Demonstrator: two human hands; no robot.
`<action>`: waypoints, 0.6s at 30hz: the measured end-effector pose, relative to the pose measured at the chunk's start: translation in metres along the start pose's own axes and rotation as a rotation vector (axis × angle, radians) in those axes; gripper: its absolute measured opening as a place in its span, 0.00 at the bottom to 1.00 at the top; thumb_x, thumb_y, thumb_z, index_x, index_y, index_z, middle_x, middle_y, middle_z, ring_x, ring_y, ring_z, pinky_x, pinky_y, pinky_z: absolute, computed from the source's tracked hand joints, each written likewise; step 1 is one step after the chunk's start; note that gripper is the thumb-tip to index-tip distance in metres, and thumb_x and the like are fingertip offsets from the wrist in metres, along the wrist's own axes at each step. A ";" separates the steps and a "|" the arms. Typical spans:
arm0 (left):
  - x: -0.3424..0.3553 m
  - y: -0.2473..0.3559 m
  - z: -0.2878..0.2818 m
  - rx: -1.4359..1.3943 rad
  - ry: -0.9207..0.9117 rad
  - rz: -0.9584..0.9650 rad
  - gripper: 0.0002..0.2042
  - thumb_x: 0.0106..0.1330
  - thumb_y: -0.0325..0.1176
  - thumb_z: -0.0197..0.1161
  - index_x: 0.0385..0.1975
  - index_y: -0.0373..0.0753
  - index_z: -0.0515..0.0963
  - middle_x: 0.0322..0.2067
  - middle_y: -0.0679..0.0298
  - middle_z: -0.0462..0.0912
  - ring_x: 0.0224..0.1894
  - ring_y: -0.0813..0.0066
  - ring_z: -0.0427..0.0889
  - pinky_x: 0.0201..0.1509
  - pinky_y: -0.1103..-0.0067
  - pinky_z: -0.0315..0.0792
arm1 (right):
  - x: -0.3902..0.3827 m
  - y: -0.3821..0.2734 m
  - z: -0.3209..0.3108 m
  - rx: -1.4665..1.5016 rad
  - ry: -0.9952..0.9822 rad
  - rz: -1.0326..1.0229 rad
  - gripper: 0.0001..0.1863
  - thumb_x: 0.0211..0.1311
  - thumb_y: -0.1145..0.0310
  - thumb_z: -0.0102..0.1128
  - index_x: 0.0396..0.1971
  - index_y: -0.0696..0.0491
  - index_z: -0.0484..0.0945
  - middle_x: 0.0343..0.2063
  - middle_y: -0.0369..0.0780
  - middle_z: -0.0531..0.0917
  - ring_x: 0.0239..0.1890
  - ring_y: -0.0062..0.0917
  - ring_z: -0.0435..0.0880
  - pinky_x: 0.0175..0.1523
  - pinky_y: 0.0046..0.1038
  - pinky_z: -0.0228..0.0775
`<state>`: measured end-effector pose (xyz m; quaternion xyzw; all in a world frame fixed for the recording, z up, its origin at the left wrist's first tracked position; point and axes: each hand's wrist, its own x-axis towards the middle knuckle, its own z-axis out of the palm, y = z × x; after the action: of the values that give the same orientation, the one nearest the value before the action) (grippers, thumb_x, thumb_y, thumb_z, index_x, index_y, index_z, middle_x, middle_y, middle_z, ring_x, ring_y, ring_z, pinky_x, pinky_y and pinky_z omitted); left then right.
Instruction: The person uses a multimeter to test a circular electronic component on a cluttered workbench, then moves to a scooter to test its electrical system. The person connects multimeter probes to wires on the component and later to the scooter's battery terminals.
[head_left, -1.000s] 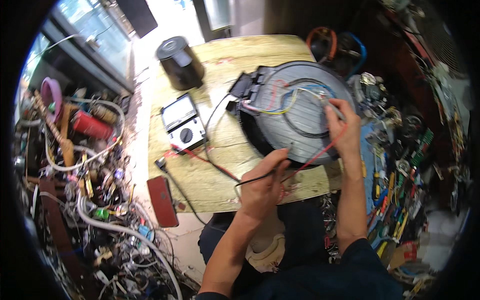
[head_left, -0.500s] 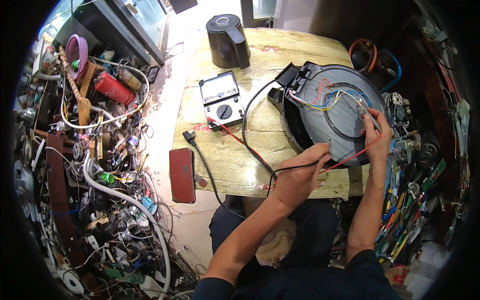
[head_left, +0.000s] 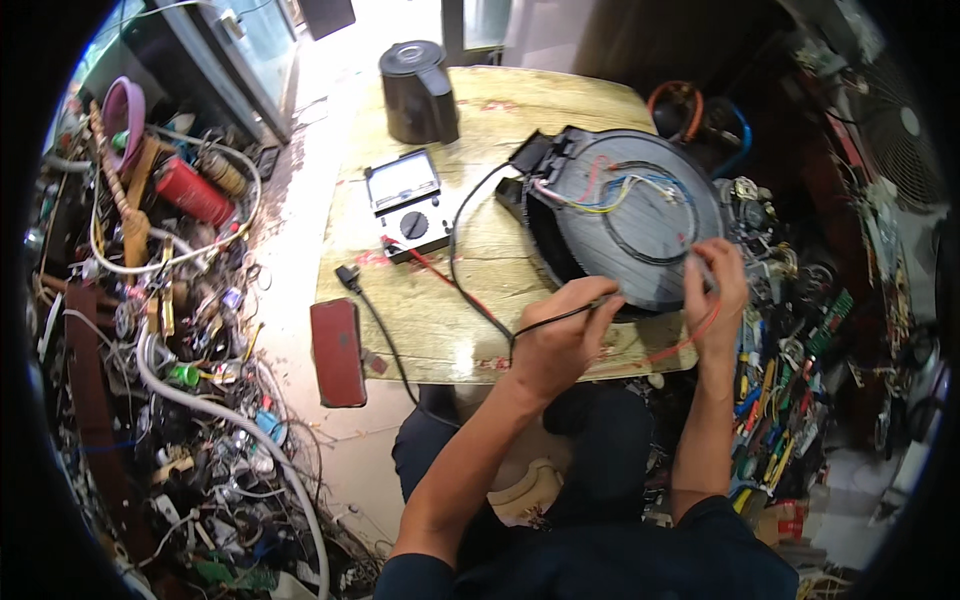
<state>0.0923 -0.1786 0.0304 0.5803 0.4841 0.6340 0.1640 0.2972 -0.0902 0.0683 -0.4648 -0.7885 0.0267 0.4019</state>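
Probes first: we pinch the black probe (head_left: 585, 308) in our left hand (head_left: 555, 340), fingers clamped round its shaft, tip resting on the near rim of the round grey appliance base (head_left: 640, 235); our right hand (head_left: 715, 290) has its fingers closed on the red probe (head_left: 700, 268) at about four o'clock on that disc, though the tip itself is hidden. Both leads run back across the bench (head_left: 540, 110) to the analogue meter (head_left: 405, 203), which lies at nine o'clock from the disc. We judge the probes light, stiff and slim, best taken like pens near the tip; their leads are soft and could snag. The base looks rigid and fairly heavy, upturned, with coloured wires (head_left: 610, 190) loose across it; those seem fragile, so any hold belongs on the outer rim.

As for packages and labels: a red cylindrical can (head_left: 192, 190) lies in the clutter on the floor at nine o'clock from the bench; a flat dark red rectangular case (head_left: 337, 352) sits at the bench's near left corner; a black kettle (head_left: 417, 90) stands at twelve o'clock from the meter, upright. The meter's face carries a pale scale window above a dark dial; its print is too small to read. No signs are legible anywhere around us.
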 end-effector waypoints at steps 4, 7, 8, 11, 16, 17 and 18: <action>-0.003 0.018 -0.015 -0.071 -0.070 0.000 0.04 0.69 0.26 0.67 0.32 0.33 0.82 0.30 0.56 0.86 0.30 0.57 0.86 0.33 0.70 0.79 | -0.035 -0.051 -0.037 0.009 -0.187 -0.044 0.11 0.58 0.80 0.65 0.41 0.58 0.80 0.41 0.47 0.85 0.41 0.43 0.87 0.44 0.36 0.79; -0.016 0.027 -0.037 -0.015 -0.080 0.166 0.10 0.75 0.27 0.59 0.33 0.29 0.82 0.31 0.55 0.86 0.29 0.66 0.85 0.34 0.75 0.78 | -0.051 -0.078 -0.058 0.024 -0.373 -0.088 0.15 0.57 0.77 0.69 0.45 0.56 0.80 0.36 0.45 0.84 0.37 0.44 0.86 0.39 0.40 0.78; -0.018 0.040 -0.046 -0.037 -0.105 0.051 0.11 0.77 0.29 0.58 0.34 0.28 0.83 0.32 0.55 0.87 0.30 0.69 0.85 0.35 0.76 0.78 | -0.057 -0.081 -0.064 0.034 -0.394 -0.142 0.17 0.57 0.74 0.71 0.46 0.55 0.79 0.31 0.45 0.83 0.32 0.44 0.85 0.37 0.39 0.77; -0.033 0.077 -0.064 -0.001 -0.138 -0.215 0.18 0.83 0.36 0.52 0.42 0.26 0.83 0.35 0.58 0.87 0.33 0.76 0.84 0.38 0.81 0.77 | -0.072 -0.095 -0.087 0.202 -0.436 -0.115 0.17 0.57 0.71 0.73 0.46 0.55 0.80 0.29 0.44 0.83 0.30 0.42 0.85 0.36 0.38 0.77; -0.084 0.118 -0.079 -0.168 -0.233 -0.582 0.27 0.85 0.48 0.42 0.53 0.29 0.83 0.35 0.62 0.88 0.33 0.80 0.81 0.40 0.81 0.75 | -0.111 -0.114 -0.103 0.311 -0.523 -0.189 0.18 0.60 0.61 0.72 0.48 0.49 0.80 0.23 0.38 0.80 0.27 0.36 0.84 0.30 0.36 0.72; -0.095 0.125 -0.081 -0.148 -0.293 -0.627 0.29 0.85 0.49 0.39 0.54 0.29 0.83 0.34 0.63 0.87 0.34 0.80 0.80 0.41 0.80 0.74 | -0.119 -0.116 -0.105 0.338 -0.572 -0.202 0.20 0.60 0.61 0.71 0.51 0.48 0.79 0.24 0.38 0.80 0.28 0.36 0.84 0.31 0.35 0.73; -0.104 0.132 -0.081 -0.129 -0.354 -0.670 0.30 0.85 0.50 0.37 0.55 0.30 0.82 0.34 0.63 0.86 0.34 0.80 0.79 0.42 0.80 0.74 | -0.126 -0.122 -0.109 0.360 -0.565 -0.183 0.19 0.61 0.61 0.71 0.51 0.48 0.79 0.24 0.38 0.80 0.30 0.37 0.84 0.32 0.36 0.74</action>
<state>0.0952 -0.3563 0.0880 0.4788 0.5703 0.4643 0.4795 0.3130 -0.2898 0.1159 -0.2884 -0.8896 0.2567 0.2440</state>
